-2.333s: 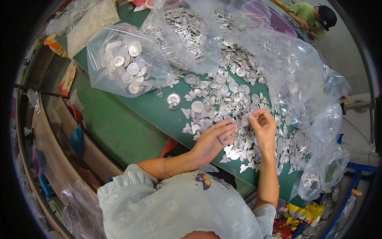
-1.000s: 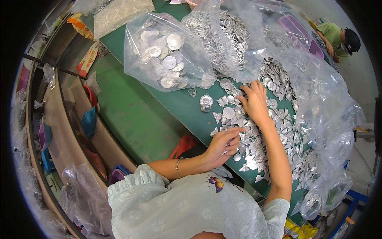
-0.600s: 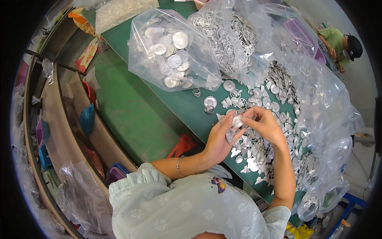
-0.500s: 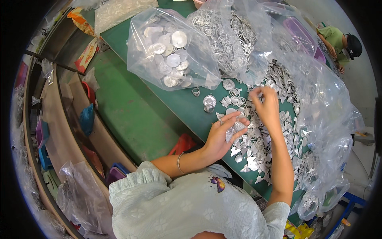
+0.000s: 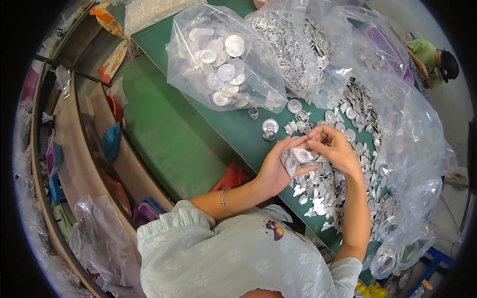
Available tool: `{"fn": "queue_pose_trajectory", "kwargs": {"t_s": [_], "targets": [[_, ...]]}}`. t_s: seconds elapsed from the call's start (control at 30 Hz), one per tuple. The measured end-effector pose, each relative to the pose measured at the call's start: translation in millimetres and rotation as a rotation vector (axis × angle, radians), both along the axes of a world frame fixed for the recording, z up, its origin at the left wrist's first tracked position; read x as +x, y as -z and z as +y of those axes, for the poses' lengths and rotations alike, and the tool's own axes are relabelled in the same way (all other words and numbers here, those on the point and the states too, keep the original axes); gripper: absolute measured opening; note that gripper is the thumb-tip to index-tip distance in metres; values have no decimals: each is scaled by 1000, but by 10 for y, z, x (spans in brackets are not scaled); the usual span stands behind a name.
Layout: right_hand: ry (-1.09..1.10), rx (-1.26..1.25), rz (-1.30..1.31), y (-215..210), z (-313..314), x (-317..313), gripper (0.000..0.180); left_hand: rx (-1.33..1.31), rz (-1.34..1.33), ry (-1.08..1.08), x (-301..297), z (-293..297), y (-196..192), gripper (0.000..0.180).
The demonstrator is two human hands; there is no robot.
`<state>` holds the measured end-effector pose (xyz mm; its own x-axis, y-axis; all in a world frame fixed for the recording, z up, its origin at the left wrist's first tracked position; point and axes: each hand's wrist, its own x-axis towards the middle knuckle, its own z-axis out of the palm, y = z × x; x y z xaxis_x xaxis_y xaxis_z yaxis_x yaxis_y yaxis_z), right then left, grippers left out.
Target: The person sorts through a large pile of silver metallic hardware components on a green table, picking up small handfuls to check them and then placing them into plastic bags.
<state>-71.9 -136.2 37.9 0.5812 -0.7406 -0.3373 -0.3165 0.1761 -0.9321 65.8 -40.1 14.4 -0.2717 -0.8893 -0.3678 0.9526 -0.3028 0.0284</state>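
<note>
My left hand (image 5: 279, 168) is cupped, palm up, around several silver metal pieces (image 5: 297, 159); one looks round, and the exact kind of the others is hard to tell. My right hand (image 5: 334, 146) reaches over it with thumb and fingers pinched at the left fingertips; whatever it pinches is hidden. Beneath and to the right of both hands lies a heap of small silver metal pieces (image 5: 338, 198), some flat and leaf-like. Left of the heap, a round silver medallion (image 5: 270, 126) and a small ring-shaped piece (image 5: 253, 113) lie on the green table (image 5: 218, 116).
A clear bag of silver discs (image 5: 226, 62) stands at the far left of the table, beside a bag of openwork metal pieces (image 5: 293, 49). Plastic sheeting (image 5: 407, 149) covers the right side. A person in green (image 5: 422, 57) is at the far right. Shelving (image 5: 74, 149) stands left.
My right hand has come down and left from over the heap to meet my left hand. The left hand still cups the metal pieces. The view has shifted slightly.
</note>
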Motion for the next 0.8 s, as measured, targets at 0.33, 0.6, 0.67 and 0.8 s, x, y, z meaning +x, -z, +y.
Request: {"fn": "queue_pose_trajectory", "kwargs": {"t_s": [0.33,0.6,0.67,0.8], "targets": [[-326,-979,389,180,-92,119,40,-44,-32,212,-6,200,150,39],[-212,-1058,105,203,-238,472,36,-59,-27,280,-90,223,65,42],[-229,-1073,230,373,-366,699,38,-116,54,310,-70,257,135,36],[-301,-1063,407,395,-330,746,37,-128,93,323,8,284,144,24]]}}
